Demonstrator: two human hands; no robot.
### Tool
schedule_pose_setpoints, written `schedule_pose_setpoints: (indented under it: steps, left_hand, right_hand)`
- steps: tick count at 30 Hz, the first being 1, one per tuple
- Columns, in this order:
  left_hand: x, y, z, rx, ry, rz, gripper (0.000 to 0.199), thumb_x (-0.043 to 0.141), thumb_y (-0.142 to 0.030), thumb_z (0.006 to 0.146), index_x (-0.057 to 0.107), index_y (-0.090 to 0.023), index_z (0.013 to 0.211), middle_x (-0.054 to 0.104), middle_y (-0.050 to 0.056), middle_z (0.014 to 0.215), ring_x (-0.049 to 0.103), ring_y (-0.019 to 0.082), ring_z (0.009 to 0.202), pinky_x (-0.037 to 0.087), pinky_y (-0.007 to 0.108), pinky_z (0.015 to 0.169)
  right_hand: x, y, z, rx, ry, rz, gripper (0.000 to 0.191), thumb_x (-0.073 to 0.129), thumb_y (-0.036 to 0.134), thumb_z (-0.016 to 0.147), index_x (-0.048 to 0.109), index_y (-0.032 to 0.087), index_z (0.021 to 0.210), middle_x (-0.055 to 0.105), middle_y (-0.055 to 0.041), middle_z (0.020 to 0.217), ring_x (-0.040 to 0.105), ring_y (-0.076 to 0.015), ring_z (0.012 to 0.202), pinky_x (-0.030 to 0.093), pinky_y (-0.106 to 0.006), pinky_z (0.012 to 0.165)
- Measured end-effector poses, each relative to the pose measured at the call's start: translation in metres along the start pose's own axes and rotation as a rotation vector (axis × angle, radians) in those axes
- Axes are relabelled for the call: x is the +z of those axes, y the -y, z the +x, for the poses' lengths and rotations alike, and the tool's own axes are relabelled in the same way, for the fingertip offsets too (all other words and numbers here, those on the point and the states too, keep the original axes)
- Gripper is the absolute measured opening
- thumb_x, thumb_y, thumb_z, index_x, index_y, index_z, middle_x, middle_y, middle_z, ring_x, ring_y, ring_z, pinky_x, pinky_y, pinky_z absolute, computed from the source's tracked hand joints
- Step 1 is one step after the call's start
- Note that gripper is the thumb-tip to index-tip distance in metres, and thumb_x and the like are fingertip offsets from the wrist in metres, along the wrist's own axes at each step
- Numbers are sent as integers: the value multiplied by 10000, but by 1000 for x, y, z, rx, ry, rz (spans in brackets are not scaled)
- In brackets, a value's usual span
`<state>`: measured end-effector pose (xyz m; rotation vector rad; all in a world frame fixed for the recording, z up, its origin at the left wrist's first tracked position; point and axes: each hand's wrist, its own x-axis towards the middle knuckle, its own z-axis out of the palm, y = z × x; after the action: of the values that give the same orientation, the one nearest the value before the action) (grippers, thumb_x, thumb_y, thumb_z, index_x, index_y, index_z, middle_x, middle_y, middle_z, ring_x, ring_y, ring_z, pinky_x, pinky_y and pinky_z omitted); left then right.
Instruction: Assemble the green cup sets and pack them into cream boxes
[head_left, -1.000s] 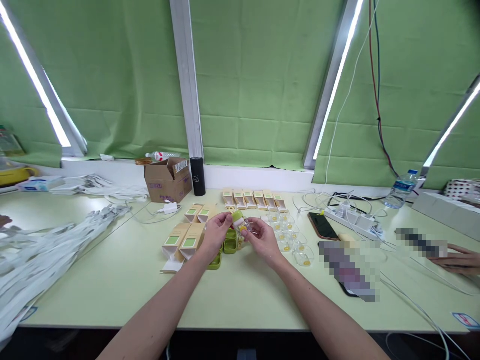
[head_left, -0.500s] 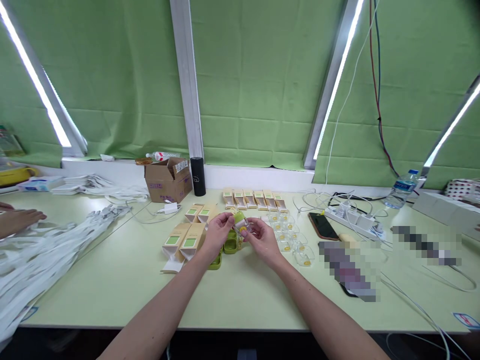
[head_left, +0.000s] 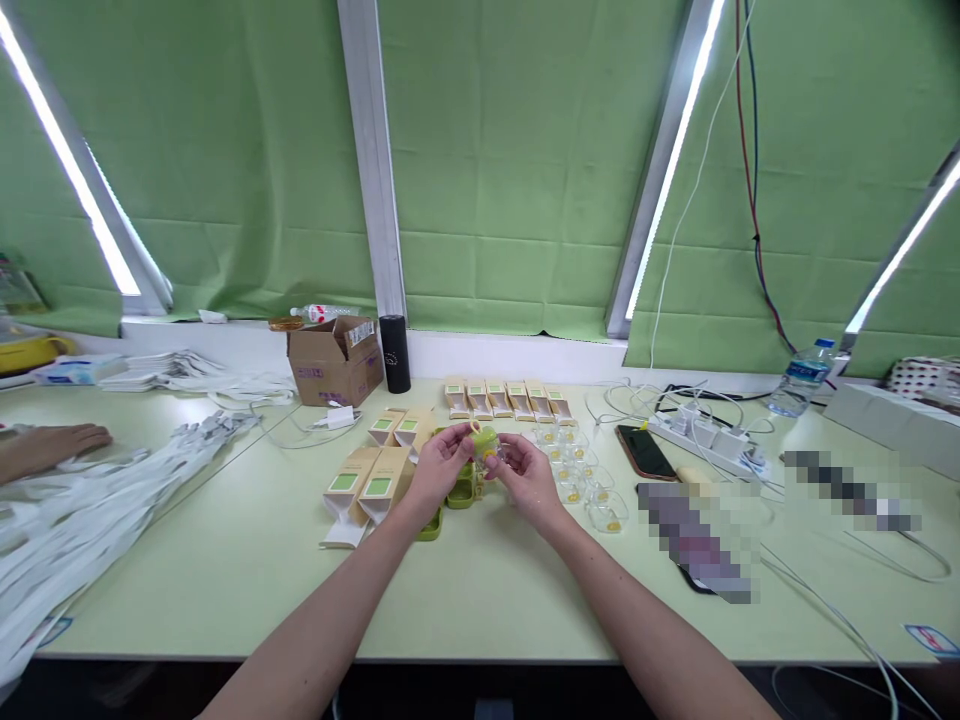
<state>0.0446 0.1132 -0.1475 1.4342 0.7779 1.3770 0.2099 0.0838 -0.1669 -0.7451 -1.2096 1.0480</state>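
the left hand (head_left: 442,465) pinches the green top of a small clear container (head_left: 487,441) while the right hand (head_left: 531,480) grips its body; it sits between them, above the table, beside the green trays (head_left: 460,493). the step looks like working the top by fingertip; the next move seems to call for steady, opposed grips. whether the top is seated cannot be told.

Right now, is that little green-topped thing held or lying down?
Held. The left hand and right hand grip the green-topped thing between them.
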Motion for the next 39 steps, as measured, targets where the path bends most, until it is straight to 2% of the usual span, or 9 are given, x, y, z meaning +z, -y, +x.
schedule_pose_setpoints:
  steps: [5, 11, 16, 22, 28, 31, 33, 37, 39]
  left_hand:
    - [0, -5, -4, 23, 68, -48, 642, 813, -577, 822, 642, -168, 1287, 717, 131, 1167, 681, 246, 1079, 563, 332, 893]
    - [5, -5, -9, 112, 189, 64, 648, 854, -350, 814, 549, -215, 1370, 685, 126, 1216, 664, 248, 1151, 541, 367, 980]
    - [9, -7, -10, 135, 139, 140, 538, 840, -308, 812, 603, -223, 1287, 688, 83, 1153, 670, 206, 1050, 553, 353, 958]
    - [8, -7, -8, 101, 129, 43, 538, 835, -345, 806, 621, -199, 1277, 683, 80, 1089, 675, 202, 1001, 578, 355, 928]
    - [6, -4, -7, 94, 126, 31, 527, 840, -367, 806, 647, -186, 1262, 681, 68, 1031, 662, 191, 948, 577, 332, 884]
    - [7, -5, -8, 102, 120, 38, 521, 840, -361, 801, 656, -184, 1254, 691, 61, 1001, 661, 193, 928, 575, 333, 868]
    - [8, -6, -8, 110, 88, 72, 517, 846, -351, 791, 664, -189, 1247, 698, 56, 988, 662, 197, 917, 573, 337, 863]
    - [7, -8, -11, 157, 8, 230, 495, 836, -340, 800, 681, -212, 1253, 720, 63, 1044, 668, 217, 948, 561, 357, 895]
    - [5, -7, -13, 201, -25, 343, 467, 822, -343, 816, 694, -228, 1251, 729, 70, 1092, 667, 227, 962, 549, 370, 912]
  right_hand:
    - [-3, 7, 3, 29, -36, 65, 553, 895, 557, 719, 655, 211, 1078, 794, -57, 945, 754, -211, 765, 664, -385, 749]
    - [-5, 9, 3, 39, -67, 84, 559, 905, 556, 703, 632, 230, 1065, 769, -67, 1026, 761, -238, 872, 652, -394, 811]
    - [-4, 9, 1, 46, -57, 93, 552, 919, 503, 700, 632, 227, 1082, 719, -65, 1106, 743, -220, 908, 632, -368, 840]
    - [-3, 18, -2, -31, 19, 130, 755, 912, 423, 744, 513, 313, 1376, 676, -3, 1025, 719, -174, 896, 610, -341, 885]
    - [-4, 16, -2, -59, 80, 53, 561, 843, 462, 823, 603, 309, 1306, 662, -10, 1038, 706, -164, 885, 606, -340, 903]
    - [-6, 13, -1, -71, 88, 45, 528, 828, 449, 842, 614, 316, 1306, 650, 3, 1005, 694, -152, 852, 607, -337, 895]
    - [-7, 14, -1, -67, 88, 29, 547, 811, 457, 857, 612, 314, 1346, 650, -4, 1016, 687, -152, 853, 608, -336, 889]
    - [-4, 17, -3, -43, 84, 36, 648, 839, 466, 818, 611, 318, 1406, 623, -45, 1223, 700, -171, 938, 610, -343, 911]
    - [-1, 18, -5, -33, 95, 64, 695, 861, 457, 793, 602, 319, 1423, 617, -56, 1255, 706, -184, 971, 608, -353, 939]
